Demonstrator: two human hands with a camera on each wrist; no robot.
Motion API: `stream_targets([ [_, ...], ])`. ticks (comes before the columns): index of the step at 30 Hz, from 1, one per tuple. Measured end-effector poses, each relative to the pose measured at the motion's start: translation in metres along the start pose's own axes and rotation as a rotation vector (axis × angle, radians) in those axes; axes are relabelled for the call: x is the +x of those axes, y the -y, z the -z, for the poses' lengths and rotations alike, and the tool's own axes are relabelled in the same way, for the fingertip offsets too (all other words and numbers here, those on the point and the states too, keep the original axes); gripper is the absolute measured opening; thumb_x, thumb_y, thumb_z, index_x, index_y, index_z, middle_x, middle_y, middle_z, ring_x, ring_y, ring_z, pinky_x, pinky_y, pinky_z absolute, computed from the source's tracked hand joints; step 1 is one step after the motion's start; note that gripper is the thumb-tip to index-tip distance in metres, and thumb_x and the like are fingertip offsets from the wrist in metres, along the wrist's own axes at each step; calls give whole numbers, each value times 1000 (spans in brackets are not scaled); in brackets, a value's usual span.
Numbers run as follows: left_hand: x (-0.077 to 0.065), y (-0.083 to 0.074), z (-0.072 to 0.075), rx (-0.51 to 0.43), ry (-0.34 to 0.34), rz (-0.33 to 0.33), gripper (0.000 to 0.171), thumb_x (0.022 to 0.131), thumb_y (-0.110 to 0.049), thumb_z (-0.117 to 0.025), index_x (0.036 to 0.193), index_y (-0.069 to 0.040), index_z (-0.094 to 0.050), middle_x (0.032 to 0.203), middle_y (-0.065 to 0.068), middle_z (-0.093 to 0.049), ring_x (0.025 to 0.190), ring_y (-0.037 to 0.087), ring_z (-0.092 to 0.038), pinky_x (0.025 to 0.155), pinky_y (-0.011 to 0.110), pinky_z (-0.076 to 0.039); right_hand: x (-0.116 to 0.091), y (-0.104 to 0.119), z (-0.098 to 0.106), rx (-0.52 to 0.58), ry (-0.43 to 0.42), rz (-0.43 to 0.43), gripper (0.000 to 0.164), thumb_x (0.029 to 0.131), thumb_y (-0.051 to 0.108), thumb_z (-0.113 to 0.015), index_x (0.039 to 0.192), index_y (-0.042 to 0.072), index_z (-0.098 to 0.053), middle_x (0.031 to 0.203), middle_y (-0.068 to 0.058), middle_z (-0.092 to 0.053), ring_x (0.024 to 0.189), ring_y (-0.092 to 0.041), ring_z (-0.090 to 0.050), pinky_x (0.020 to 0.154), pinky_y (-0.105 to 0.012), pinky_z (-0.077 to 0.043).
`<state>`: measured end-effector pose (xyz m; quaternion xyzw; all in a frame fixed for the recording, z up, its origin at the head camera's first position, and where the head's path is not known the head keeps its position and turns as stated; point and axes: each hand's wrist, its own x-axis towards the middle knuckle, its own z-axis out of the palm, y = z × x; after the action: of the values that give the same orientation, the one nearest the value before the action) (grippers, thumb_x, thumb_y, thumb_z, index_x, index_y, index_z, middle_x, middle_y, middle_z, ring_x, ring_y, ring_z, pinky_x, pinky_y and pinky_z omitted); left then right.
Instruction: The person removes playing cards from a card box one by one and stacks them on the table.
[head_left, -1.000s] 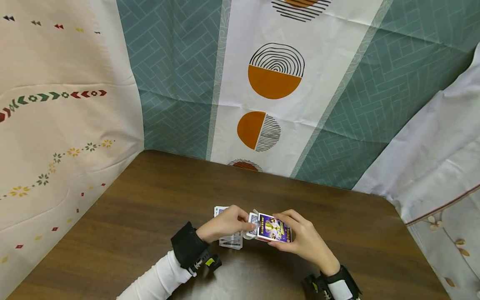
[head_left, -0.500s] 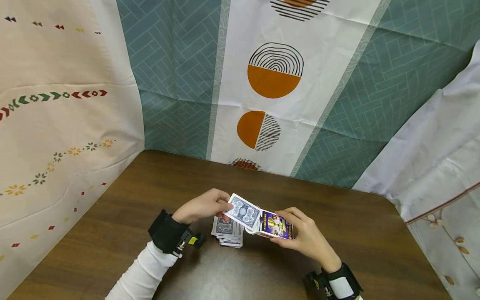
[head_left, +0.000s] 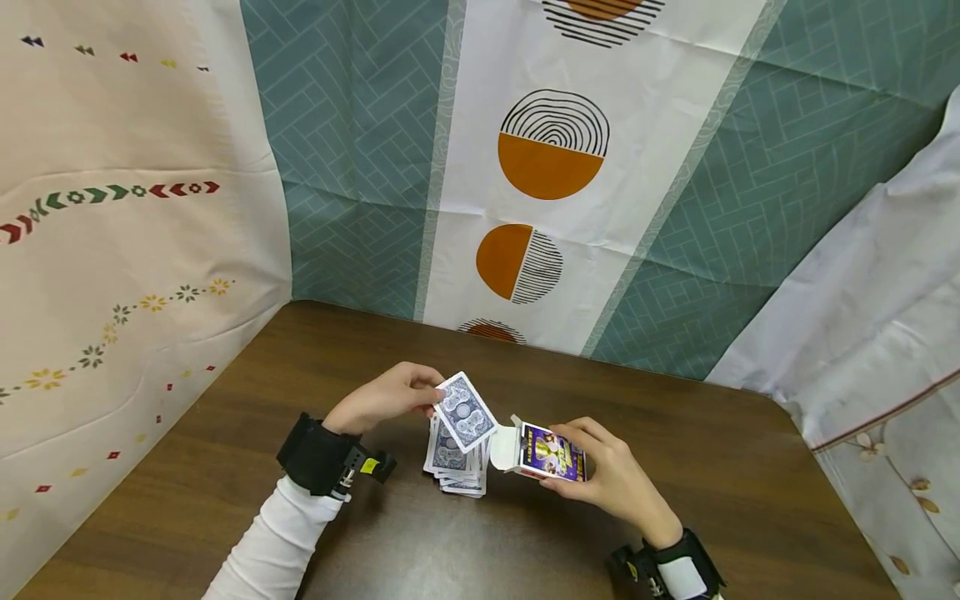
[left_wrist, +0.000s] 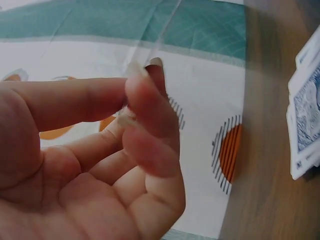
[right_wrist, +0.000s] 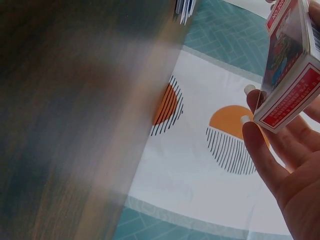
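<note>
Between thumb and fingers my left hand (head_left: 390, 397) pinches a playing card (head_left: 466, 412) with a blue patterned back, tilted above the table. Beneath it lies a loose pile of playing cards (head_left: 448, 454), partly covered by the held card; the pile's edge also shows in the left wrist view. My right hand (head_left: 607, 467) grips a purple and white card box (head_left: 553, 452) by its sides. The box's white flap (head_left: 505, 448) hangs out toward the pile. In the right wrist view the box (right_wrist: 292, 90) shows a red label on its end.
A brown wooden table (head_left: 360, 533) lies under both hands. Behind it hangs a teal and white patterned cloth (head_left: 360, 167), with a cream cloth (head_left: 135, 333) at the left and a white one (head_left: 885, 333) at the right.
My left hand has drawn the card out of the box and carried it left, over the pile. The right hand and the box have stayed nearly still.
</note>
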<state>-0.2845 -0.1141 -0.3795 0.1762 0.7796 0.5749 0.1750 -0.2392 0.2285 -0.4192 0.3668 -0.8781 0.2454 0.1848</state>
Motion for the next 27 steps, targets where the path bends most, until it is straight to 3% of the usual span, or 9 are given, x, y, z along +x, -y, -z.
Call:
stream_targets([
  [7,7,12,-3,43,-22,20,21,96,-6,-54,108,9,-64,72,2,-57,70,17,-53,67,28,-42,-1,-1,0,3,11,-10,59,72,46,-83,117,13,-65,109,4,-60,86,-5,-55,64,-22,-50],
  [17,14,22,-1,49,-80,39,23,96,-6,-55,111,9,-64,79,3,-58,69,17,-51,63,27,-38,1,-2,2,-6,-3,16,58,72,46,-82,117,12,-65,108,4,-60,84,-4,-54,66,-10,-43],
  [23,20,31,-8,132,-130,73,20,95,-8,-58,107,5,-68,86,7,-63,74,19,-54,65,29,-44,1,-1,2,4,-2,13,59,72,45,-83,117,12,-65,108,4,-60,84,-3,-54,66,-10,-43],
  [27,24,40,-19,229,-204,127,14,90,-11,-66,99,-1,-71,79,6,-64,70,17,-57,61,27,-46,0,-1,0,5,1,15,59,72,45,-83,116,11,-66,108,3,-60,84,-4,-54,66,-9,-43],
])
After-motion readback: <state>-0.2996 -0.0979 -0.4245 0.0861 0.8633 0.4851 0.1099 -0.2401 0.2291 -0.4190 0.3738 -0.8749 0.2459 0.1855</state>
